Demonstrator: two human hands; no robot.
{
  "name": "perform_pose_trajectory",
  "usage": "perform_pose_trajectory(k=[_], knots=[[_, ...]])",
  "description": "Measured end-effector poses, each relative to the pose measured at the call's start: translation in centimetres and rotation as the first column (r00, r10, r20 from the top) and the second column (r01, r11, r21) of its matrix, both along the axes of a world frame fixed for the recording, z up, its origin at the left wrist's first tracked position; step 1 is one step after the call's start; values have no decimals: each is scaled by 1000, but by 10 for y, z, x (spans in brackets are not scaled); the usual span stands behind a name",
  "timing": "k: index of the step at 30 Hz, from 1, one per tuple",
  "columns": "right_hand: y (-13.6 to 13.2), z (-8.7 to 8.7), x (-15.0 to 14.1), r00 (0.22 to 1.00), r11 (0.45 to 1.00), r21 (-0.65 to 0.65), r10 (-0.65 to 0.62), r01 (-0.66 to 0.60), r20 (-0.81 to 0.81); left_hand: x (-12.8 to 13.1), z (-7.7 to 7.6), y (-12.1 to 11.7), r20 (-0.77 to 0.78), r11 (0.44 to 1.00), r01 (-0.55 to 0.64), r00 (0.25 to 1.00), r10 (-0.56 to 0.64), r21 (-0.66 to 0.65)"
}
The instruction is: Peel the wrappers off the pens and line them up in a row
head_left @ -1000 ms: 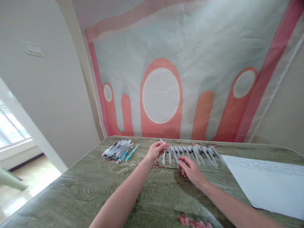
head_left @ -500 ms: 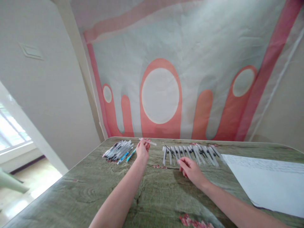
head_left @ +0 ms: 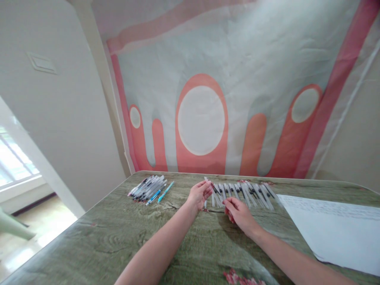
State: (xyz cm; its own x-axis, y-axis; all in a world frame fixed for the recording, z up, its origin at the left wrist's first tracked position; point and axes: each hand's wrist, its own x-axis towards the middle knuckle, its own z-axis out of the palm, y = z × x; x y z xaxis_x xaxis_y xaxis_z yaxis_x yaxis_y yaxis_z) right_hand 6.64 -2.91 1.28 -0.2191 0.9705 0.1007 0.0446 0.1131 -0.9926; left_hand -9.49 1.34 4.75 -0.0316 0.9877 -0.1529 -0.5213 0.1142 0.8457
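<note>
My left hand (head_left: 200, 194) is closed on a slim translucent pen (head_left: 207, 180), held at the left end of a row of pens. That row of clear-barrelled pens (head_left: 246, 193) with dark parts lies side by side on the table. My right hand (head_left: 236, 211) rests at the front of the row with thumb and forefinger pinched. What sits between those fingertips, if anything, is too small to make out. Further left lies a heap of pens (head_left: 148, 188), with a blue pen (head_left: 153, 197) and a turquoise pen (head_left: 165, 192) along its right side.
The wood-patterned table (head_left: 118, 245) has pink flower prints. At the right lies a large white sheet (head_left: 338, 233) with rows of marks along its far part. A wall covering (head_left: 202, 164) with red and orange shapes rises behind the table's far edge.
My left hand has carried the translucent pen rightward, from beside the heap to the left end of the row. My right hand has stayed almost still.
</note>
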Motion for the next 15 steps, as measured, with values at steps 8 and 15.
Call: perform_pose_trajectory(k=[8,15], knots=[[-2,1,0,995,996,70,49,-55,83,4,2,-4,-37,1000,-30,999,30,3],[-4,4,1,987,989,99,100,-113,125,-21,6,11,-88,990,-118,988,125,81]])
